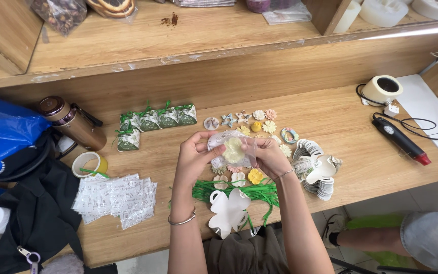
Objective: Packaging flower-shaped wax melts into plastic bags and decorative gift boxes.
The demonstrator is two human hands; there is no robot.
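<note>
A clear bag (230, 148) with a pale yellow flower (233, 149) inside is held above the bench (361, 167) by both hands. The left hand (194, 155) is closed on the bag's left edge, thumb on top; the right hand (269, 155) is pinched on its right edge. A bangle (182, 220) is worn on the left wrist, a thin bracelet (286, 173) on the right.

Below the hands, green raffia (244, 192) is spread across the bench, with a white flower-shaped card (227, 210) lying on it. More small flowers (259, 122) are laid out just beyond the bag, and a stack of cards (316, 170) is seen to the right. Finished packets (155, 121) tied in green are lined up at the back left, and flat empty bags (115, 198) are piled at the front left. A heat gun (400, 139) lies well apart at the right.
</note>
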